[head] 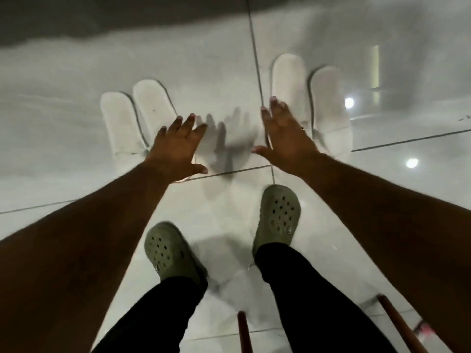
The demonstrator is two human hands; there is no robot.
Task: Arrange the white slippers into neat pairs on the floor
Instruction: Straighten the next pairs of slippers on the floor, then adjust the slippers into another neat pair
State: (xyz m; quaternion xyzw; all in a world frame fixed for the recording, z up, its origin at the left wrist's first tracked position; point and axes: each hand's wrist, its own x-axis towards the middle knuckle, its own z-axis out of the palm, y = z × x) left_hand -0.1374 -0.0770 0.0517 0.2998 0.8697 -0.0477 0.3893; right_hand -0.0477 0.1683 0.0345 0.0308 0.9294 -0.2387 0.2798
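Slippers: four white slippers with flat, soft-looking uppers, blurred by camera motion, toes toward 12 o'clock
Left pair: left pair (137, 118) lies at 10 o'clock from the person's feet, the two touching side by side and tilted slightly toward 11 o'clock
Right pair: right pair (309, 98) lies at 1 o'clock, side by side and close, heels toward the person
Left hand: left hand (175, 149) is over the heel end of the left pair, fingers spread apart, holding nothing
Right hand: right hand (285, 138) covers the heel of the inner right slipper, fingers apart, palm down; contact cannot be told
Floor: glossy pale floor tiles (229, 212) with dark grout lines and bright light reflections
Feet: olive-green clogs (279, 217), black trousers
Room: red-brown wooden legs (397, 324) at 5 o'clock
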